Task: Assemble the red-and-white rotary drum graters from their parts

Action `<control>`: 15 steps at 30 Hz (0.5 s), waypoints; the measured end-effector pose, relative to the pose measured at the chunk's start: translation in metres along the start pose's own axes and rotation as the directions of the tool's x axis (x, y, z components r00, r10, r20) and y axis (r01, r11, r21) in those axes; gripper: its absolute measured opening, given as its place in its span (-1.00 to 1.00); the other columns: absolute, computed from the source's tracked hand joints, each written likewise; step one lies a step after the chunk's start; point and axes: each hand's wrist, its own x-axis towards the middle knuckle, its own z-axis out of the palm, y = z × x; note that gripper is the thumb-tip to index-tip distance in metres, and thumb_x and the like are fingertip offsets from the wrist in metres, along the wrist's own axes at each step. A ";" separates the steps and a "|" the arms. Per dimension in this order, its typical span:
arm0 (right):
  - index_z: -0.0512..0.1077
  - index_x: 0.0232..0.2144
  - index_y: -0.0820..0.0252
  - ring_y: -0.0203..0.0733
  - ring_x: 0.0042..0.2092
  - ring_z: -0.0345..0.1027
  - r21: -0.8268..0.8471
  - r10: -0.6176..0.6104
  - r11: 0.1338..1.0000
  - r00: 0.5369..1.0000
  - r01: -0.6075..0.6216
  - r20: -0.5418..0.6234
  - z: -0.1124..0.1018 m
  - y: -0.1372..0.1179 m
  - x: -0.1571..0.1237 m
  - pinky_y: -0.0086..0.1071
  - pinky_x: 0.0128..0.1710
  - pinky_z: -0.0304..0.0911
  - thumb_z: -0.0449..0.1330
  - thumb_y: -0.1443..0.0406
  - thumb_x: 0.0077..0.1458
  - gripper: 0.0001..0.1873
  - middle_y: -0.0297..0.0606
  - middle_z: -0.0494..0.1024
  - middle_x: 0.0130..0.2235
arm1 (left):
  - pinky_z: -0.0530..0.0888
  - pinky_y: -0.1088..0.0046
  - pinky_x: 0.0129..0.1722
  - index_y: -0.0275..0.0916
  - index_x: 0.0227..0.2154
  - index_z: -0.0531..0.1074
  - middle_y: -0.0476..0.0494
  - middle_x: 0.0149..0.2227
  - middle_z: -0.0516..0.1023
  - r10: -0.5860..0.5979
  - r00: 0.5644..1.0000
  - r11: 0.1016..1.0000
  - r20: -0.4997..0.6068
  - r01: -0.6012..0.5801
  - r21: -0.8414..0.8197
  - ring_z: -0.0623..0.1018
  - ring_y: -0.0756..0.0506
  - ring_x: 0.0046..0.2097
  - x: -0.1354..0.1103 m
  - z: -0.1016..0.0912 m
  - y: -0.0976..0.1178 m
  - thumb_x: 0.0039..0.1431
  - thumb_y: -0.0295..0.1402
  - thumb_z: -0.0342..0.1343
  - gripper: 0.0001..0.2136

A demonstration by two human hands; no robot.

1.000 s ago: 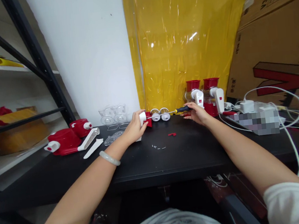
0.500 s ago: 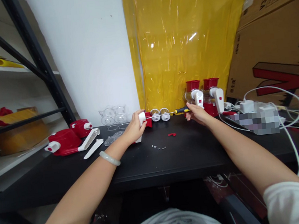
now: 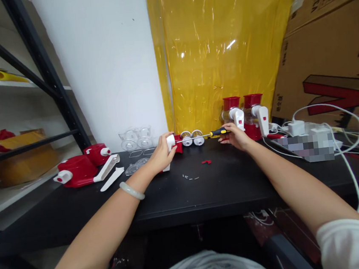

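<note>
Screwdriver [image 3: 214,133], black and yellow at the handle, is held nearly level above the back half of a black desk [image 3: 236,184], roughly midway between its left and right ends. Nearest, toward the desk's front edge, a few small screw-like pieces [image 3: 186,177] are scattered, with a red piece [image 3: 206,162] lying just behind them to the right. Farther back, the handle's end is pinched between the thumb and fingers of the right hand [image 3: 236,137]. A white part [image 3: 170,141] is gripped between the thumb and fingers of the left hand [image 3: 161,151], and the shaft is pointed at it; whether the tip is seated cannot be told. Toward the desk's left end, two red housings [image 3: 78,171] and two long white pieces [image 3: 112,179] are laid out. Near the back edge, two white-rimmed cylinders [image 3: 198,140] are placed side by side, with two red-and-white machines [image 3: 263,121] to their right. Behind the desk, a yellow sheet [image 3: 221,40] is seen beside a white panel [image 3: 104,65].
</note>
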 end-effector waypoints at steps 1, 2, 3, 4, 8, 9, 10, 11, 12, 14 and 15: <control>0.19 -0.27 0.05 -0.27 -0.48 0.48 0.013 -0.009 1.000 1.000 0.009 0.009 0.000 -0.001 -0.001 -0.40 -0.46 0.37 0.14 0.23 0.08 -0.81 -0.44 0.49 -0.44 | 0.26 0.11 0.20 -0.27 0.16 -0.02 -0.39 0.14 0.21 -0.002 1.000 1.000 -0.002 0.002 -0.002 0.27 -0.22 0.23 0.000 0.000 0.000 0.24 -0.35 -0.02 -0.52; 0.20 -0.27 0.06 -0.27 -0.47 0.49 0.021 -0.015 1.000 1.000 0.015 0.017 -0.001 -0.001 -0.001 -0.41 -0.45 0.37 0.17 0.23 0.08 -0.80 -0.44 0.50 -0.43 | 0.26 0.12 0.21 -0.27 0.16 -0.02 -0.38 0.14 0.21 -0.003 1.000 1.000 -0.003 0.003 -0.004 0.27 -0.21 0.23 0.000 0.000 -0.001 0.24 -0.35 -0.02 -0.53; 0.21 -0.27 0.06 -0.28 -0.46 0.49 0.022 -0.015 1.000 1.000 0.014 0.025 -0.002 -0.001 -0.001 -0.41 -0.44 0.37 0.19 0.23 0.08 -0.78 -0.43 0.50 -0.42 | 0.26 0.12 0.21 -0.27 0.16 -0.02 -0.38 0.14 0.21 -0.004 1.000 1.000 -0.005 0.004 -0.005 0.27 -0.21 0.23 0.000 0.000 -0.001 0.24 -0.36 -0.02 -0.53; 0.21 -0.28 0.07 -0.28 -0.47 0.49 0.016 -0.010 1.000 0.999 0.009 0.031 -0.002 0.000 -0.001 -0.41 -0.43 0.37 0.20 0.21 0.08 -0.77 -0.42 0.51 -0.41 | 0.26 0.13 0.21 -0.27 0.16 -0.02 -0.37 0.14 0.21 -0.006 1.000 1.000 -0.007 0.006 -0.006 0.27 -0.21 0.23 0.000 0.000 -0.002 0.24 -0.36 -0.02 -0.53; 0.22 -0.32 0.11 -0.31 -0.56 0.43 -0.052 0.013 0.999 0.999 -0.011 0.045 -0.004 0.002 0.001 -0.41 -0.47 0.36 0.19 0.12 0.13 -0.74 -0.38 0.53 -0.47 | 0.28 0.12 0.20 -0.27 0.15 -0.01 -0.38 0.14 0.21 -0.019 1.000 1.000 -0.011 0.019 0.001 0.30 -0.21 0.21 0.000 0.000 -0.004 0.24 -0.36 -0.02 -0.53; 0.22 -0.35 0.12 -0.32 -0.59 0.41 -0.074 0.007 0.997 0.999 -0.003 0.050 -0.004 0.003 0.001 -0.42 -0.50 0.34 0.18 0.08 0.13 -0.72 -0.37 0.52 -0.51 | 0.28 0.12 0.19 -0.28 0.15 -0.01 -0.38 0.14 0.22 -0.025 1.000 1.000 -0.009 0.025 0.004 0.30 -0.21 0.21 0.000 -0.001 -0.003 0.24 -0.36 -0.02 -0.54; 0.22 -0.38 0.13 -0.33 -0.62 0.37 -0.096 -0.004 0.995 0.998 0.009 0.056 -0.005 0.003 0.001 -0.43 -0.52 0.33 0.17 0.05 0.13 -0.69 -0.38 0.50 -0.55 | 0.29 0.12 0.19 -0.29 0.15 -0.01 -0.39 0.13 0.22 -0.030 1.000 1.000 -0.006 0.030 0.006 0.30 -0.22 0.21 0.000 -0.001 -0.003 0.24 -0.36 -0.02 -0.54; 0.22 -0.40 0.13 -0.35 -0.65 0.33 -0.119 -0.018 0.993 0.998 0.025 0.059 -0.005 0.004 0.001 -0.44 -0.53 0.33 0.16 0.01 0.13 -0.65 -0.40 0.47 -0.61 | 0.29 0.12 0.19 -0.30 0.15 0.00 -0.40 0.13 0.22 -0.032 0.999 0.999 -0.003 0.032 0.008 0.30 -0.22 0.21 0.001 -0.001 -0.003 0.24 -0.36 -0.02 -0.54; 0.22 -0.43 0.13 -0.37 -0.69 0.26 -0.147 -0.035 0.988 0.998 0.044 0.059 -0.005 0.004 0.001 -0.45 -0.53 0.33 0.15 -0.03 0.12 -0.62 -0.43 0.42 -0.67 | 0.29 0.11 0.19 -0.31 0.15 0.00 -0.41 0.13 0.23 -0.030 1.000 1.000 -0.002 0.030 0.008 0.30 -0.22 0.21 0.001 -0.001 -0.002 0.24 -0.36 -0.03 -0.54; 0.21 -0.47 0.12 -0.41 -0.76 0.11 -0.209 -0.072 0.975 0.996 0.081 0.050 -0.007 0.005 0.001 -0.44 -0.51 0.36 0.13 -0.09 0.09 -0.56 -0.51 0.30 -0.77 | 0.29 0.11 0.19 -0.31 0.15 0.00 -0.41 0.13 0.22 -0.017 1.000 1.000 -0.002 0.017 0.008 0.29 -0.22 0.21 0.001 -0.001 -0.001 0.23 -0.37 -0.03 -0.54; 0.21 -0.48 0.12 -0.43 -0.78 0.03 -0.237 -0.087 0.967 0.995 0.095 0.044 -0.007 0.006 0.002 -0.43 -0.50 0.37 0.12 -0.12 0.08 -0.54 -0.54 0.23 -0.80 | 0.29 0.11 0.19 -0.31 0.15 -0.01 -0.41 0.14 0.22 -0.009 1.000 1.000 -0.002 0.009 0.008 0.29 -0.22 0.21 0.000 -0.001 -0.001 0.23 -0.37 -0.03 -0.53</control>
